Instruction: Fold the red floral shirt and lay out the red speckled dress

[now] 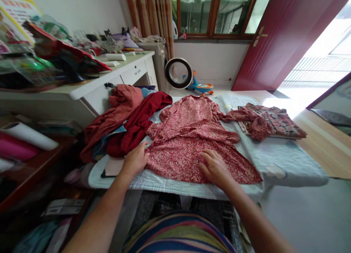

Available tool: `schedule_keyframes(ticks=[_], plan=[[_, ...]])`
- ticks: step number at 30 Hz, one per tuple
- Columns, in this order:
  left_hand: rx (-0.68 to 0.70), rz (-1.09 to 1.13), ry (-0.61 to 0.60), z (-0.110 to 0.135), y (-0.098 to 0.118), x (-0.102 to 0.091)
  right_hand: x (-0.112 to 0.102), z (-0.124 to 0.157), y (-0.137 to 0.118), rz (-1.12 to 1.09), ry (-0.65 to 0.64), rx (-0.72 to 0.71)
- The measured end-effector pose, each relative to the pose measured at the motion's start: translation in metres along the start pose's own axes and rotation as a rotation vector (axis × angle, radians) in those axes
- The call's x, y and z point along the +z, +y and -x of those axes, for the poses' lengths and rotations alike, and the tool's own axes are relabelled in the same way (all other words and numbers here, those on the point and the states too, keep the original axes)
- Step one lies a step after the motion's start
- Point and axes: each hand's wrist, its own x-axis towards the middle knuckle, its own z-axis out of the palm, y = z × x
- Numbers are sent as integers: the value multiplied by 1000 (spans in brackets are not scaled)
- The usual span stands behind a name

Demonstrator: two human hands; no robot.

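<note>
A red dress with a small white floral print lies spread on a cloth-covered surface in front of me, its upper part away from me and one sleeve stretched to the right. My right hand rests on the lower part of the dress with its fingers spread. At the dress's left edge is my left hand, fingers extended beside the fabric; its fingertips partly blend with the cloth. Folds run across the middle of the dress.
A heap of dark red and rust clothes lies to the left. Folded patterned garments sit at the right, partly under the sleeve. Beyond are a cluttered white desk, a washing machine with its round door open and a red door.
</note>
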Motion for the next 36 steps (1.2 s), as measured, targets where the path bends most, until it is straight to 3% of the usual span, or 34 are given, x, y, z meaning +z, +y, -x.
schedule_keyframes(ticks=[6, 8, 11, 14, 16, 19, 22, 26, 31, 36], plan=[[79, 250, -30, 13, -1, -10, 34, -10, -20, -8, -27, -14], [88, 151, -53, 19, -5, -13, 35, -9, -20, -18, -24, -13], [23, -176, -125, 28, -6, -19, 28, -9, -15, -92, -40, -37], [47, -383, -48, 29, 5, -27, 13, -16, -2, -198, -27, -39], [152, -363, 50, 21, 18, -29, 0, -25, 14, -205, 16, -22], [301, -204, 103, -6, 41, -25, -22, -46, 49, -74, 50, 23], [387, -54, 86, -41, 66, -11, -39, -71, 88, 111, 61, 133], [391, 6, 37, -80, 96, 14, -47, -105, 123, 255, 17, 338], [287, -50, -18, -104, 114, 33, -39, -132, 138, 283, -59, 438], [320, 9, -11, -110, 108, 33, -31, -135, 141, 319, -116, 532]])
